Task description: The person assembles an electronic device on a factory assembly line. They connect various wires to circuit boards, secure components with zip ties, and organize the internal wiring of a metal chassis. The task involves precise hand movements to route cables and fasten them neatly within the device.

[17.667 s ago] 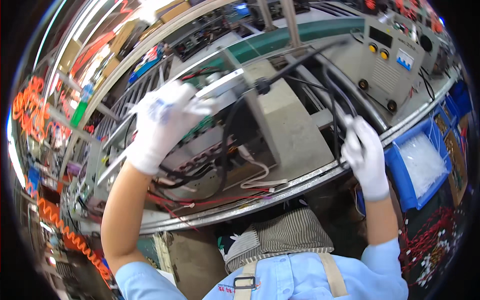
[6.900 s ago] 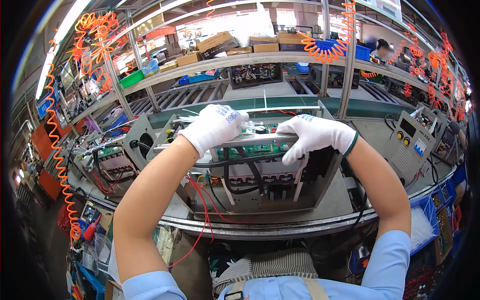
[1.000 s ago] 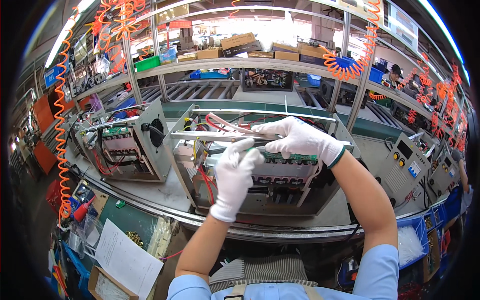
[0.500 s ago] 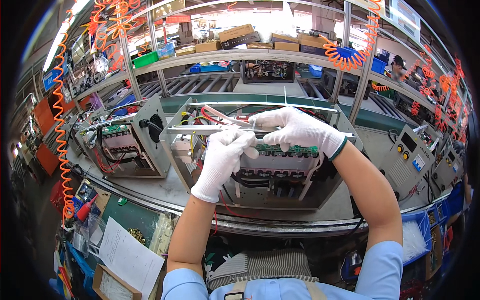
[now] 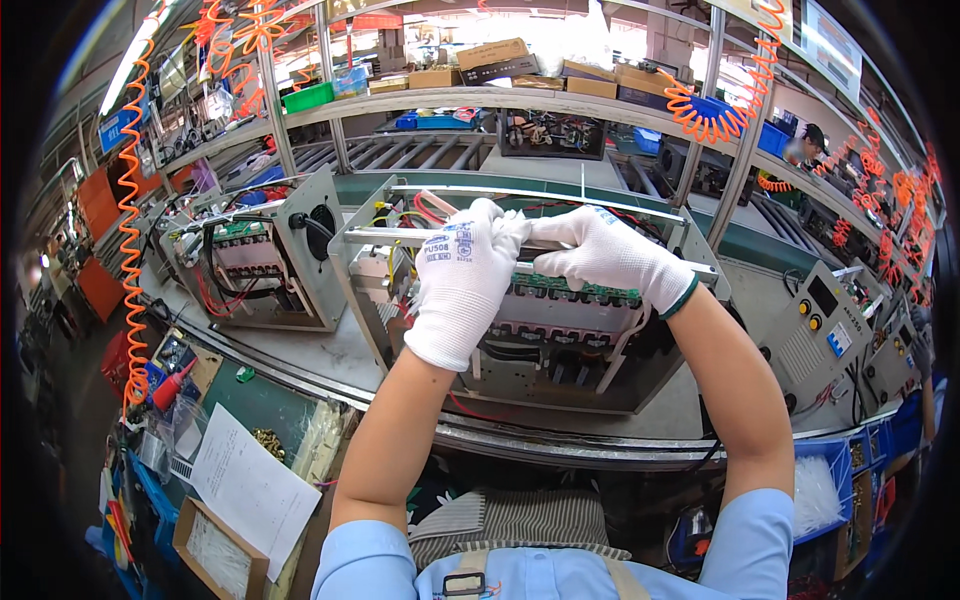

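Note:
Both my hands wear white knit gloves and work over the top rail of an open grey metal machine chassis (image 5: 560,400). My left hand (image 5: 468,270) is closed, its fingertips bunched beside the wires behind the rail; what they pinch is hidden. My right hand (image 5: 615,258) is closed too, thumb against curled fingers, close to the left fingertips, and its grip is also hidden. A thin white upright strip (image 5: 583,180) shows just behind the right hand. Red and pale wires (image 5: 432,207) come up beside the left hand. Below sits a green circuit board (image 5: 590,292).
A second open chassis (image 5: 265,270) stands left, and a grey front panel with yellow knobs (image 5: 825,315) right. Paper (image 5: 250,480), a carton of white strips (image 5: 215,555) and a blue bin (image 5: 850,470) lie nearer me. Orange coiled hoses (image 5: 130,250) hang around; a co-worker (image 5: 808,145) is far right.
My left hand has moved up and right, turning its back toward me, its fingers now nearer the wires behind the rail. The right hand stays nearly in place. The view has shifted slightly.

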Motion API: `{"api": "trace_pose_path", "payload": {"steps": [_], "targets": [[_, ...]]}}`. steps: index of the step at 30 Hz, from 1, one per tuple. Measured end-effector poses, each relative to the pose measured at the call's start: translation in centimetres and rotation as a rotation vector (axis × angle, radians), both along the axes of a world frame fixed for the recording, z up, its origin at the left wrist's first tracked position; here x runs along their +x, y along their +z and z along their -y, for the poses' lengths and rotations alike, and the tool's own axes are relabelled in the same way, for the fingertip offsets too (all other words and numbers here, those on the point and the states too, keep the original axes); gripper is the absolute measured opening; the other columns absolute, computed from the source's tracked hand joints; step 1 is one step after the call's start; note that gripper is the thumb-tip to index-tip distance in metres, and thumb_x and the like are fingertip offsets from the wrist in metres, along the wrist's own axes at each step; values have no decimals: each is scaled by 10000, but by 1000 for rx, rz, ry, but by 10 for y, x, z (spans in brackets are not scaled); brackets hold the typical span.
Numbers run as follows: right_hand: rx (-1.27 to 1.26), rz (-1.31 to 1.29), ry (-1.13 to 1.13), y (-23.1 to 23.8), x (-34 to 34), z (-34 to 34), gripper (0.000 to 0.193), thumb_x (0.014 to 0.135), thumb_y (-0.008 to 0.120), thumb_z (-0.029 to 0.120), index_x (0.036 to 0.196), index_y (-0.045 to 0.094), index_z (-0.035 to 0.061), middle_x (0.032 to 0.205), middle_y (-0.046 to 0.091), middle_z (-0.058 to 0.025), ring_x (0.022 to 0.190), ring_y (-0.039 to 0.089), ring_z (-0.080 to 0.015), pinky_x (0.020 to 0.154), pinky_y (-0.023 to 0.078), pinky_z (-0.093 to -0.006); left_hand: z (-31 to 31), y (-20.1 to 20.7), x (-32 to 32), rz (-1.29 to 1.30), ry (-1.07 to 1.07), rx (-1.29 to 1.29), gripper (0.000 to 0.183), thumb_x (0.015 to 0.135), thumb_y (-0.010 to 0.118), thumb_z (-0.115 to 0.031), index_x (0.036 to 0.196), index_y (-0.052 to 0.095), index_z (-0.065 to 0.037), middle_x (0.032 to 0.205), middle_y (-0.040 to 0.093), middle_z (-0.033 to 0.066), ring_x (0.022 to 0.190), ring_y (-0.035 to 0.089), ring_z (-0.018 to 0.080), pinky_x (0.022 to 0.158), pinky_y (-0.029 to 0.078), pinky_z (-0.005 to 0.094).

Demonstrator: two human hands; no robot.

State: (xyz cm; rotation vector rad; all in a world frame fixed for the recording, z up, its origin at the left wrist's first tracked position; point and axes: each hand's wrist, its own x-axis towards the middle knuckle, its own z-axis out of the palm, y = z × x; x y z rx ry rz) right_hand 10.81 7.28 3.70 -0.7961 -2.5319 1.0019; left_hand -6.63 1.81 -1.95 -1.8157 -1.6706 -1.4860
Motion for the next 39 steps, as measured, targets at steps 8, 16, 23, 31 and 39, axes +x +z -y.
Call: {"api": "trace_pose_path", "payload": {"steps": [8, 16, 23, 31, 39], "targets": [[-32, -23, 8, 4, 4, 4, 484, 888, 676, 186, 1352, 572, 95, 1057, 698, -37, 636, 524, -85, 560, 501, -251, 15, 11, 6, 660, -518, -142, 117, 905, 645, -114, 898, 674, -1, 778, 651, 35, 750, 604, 97, 701, 477, 264], [-23, 155, -8, 14, -3, 8, 498, 935, 619, 190, 1392, 499, 33, 880, 587, 27, 676, 458, -53, 570, 425, -221, 51, -24, -6, 428, -655, -227, 100, 898, 613, -54, 962, 672, -4, 891, 673, 44, 806, 592, 92, 747, 472, 243], [132, -338, -53, -3, -7, -5, 386, 965, 594, 135, 1313, 558, -27, 1178, 668, -118, 1055, 617, -148, 930, 488, -293, 60, -49, -85, -47, -64, 48, 316, 796, 760, -107, 1089, 658, -51, 822, 637, 115, 706, 641, 235, 640, 522, 333], [12, -128, -137, 19, -102, -22, 225, 907, 644, 213, 928, 691, -7, 769, 685, -84, 724, 651, -146, 656, 488, -272, 37, -17, -106, 72, -324, 19, 298, 810, 739, -244, 1030, 693, -50, 911, 674, 137, 788, 650, 278, 703, 522, 370], [-445, -686, 174, 0, -123, -35, 306, 998, 532, 104, 1281, 539, -11, 1208, 625, -111, 1023, 645, -188, 897, 542, -321, -14, 55, -134, -16, -296, -251, 319, 873, 672, -213, 1159, 650, -73, 963, 693, 167, 889, 678, 302, 787, 511, 358]]}}
